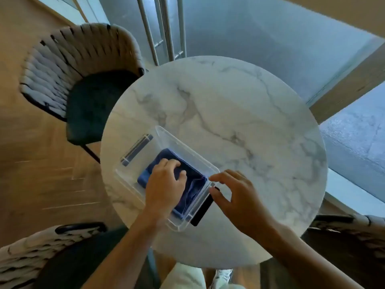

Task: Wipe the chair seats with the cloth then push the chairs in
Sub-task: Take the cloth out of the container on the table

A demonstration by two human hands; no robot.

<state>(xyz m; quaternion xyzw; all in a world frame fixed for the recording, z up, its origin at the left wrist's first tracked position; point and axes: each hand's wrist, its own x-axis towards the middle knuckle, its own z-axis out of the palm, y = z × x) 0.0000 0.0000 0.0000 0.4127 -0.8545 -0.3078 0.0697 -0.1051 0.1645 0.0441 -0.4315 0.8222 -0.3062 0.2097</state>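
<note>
1. I take the round marble table as my landmark; everything below is placed against it.
2. One woven chair stands at the table's far-left edge, its dark seat partly tucked under. A second chair sits at the near-left, and a third at the near-right.
3. A clear plastic bin rests on the table's near-left part, long axis running from far-left to near-right.
4. The blue cloth lies folded inside the bin, along that same axis.
5. My left hand is in the bin, fingers curled down onto the cloth, seemingly gripping it. It is the nearer hand, directly on top.
6. My right hand has its fingers spread, with the fingertips at the bin's near-right rim, steadying it, I judge. Lifting the cloth out falls to the left.
</note>
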